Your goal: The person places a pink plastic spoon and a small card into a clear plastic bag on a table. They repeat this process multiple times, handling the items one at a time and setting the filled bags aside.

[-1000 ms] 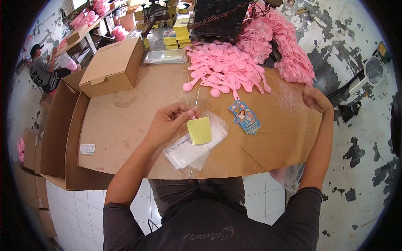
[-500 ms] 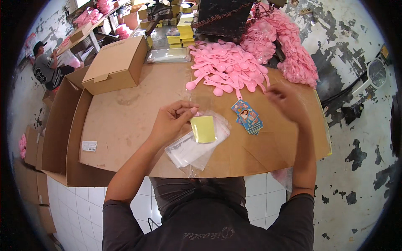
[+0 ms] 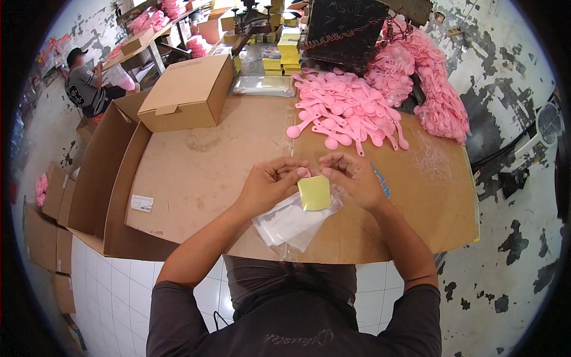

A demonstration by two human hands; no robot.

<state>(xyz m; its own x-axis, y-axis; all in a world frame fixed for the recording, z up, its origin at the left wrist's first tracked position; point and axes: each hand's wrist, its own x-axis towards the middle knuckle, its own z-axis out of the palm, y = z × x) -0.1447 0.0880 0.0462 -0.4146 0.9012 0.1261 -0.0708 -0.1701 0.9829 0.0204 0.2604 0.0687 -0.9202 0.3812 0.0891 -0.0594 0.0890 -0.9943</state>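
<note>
My left hand (image 3: 275,185) pinches a small yellow-green card (image 3: 314,195) at its upper edge, together with a bit of pink plastic that shows at the fingertips. Close by on the right, my right hand (image 3: 357,183) has its thumb and fingers together at the card's top corner; what they hold is too small to make out. Beneath the card lie clear plastic bags (image 3: 284,227). My right hand mostly covers a stack of blue printed cards (image 3: 381,181). Beyond both hands spreads a heap of pink measuring spoons (image 3: 348,110).
Thin clear plastic strands (image 3: 434,159) lie on the cardboard-topped table (image 3: 196,172) at right. Bagged pink spoons (image 3: 440,89) are piled behind. A closed carton (image 3: 187,92) and an open box (image 3: 98,184) stand left. A person (image 3: 89,86) sits at far left.
My right hand has come from the right side of the table to the card beside my left hand, now covering most of the blue cards. The view has shifted slightly.
</note>
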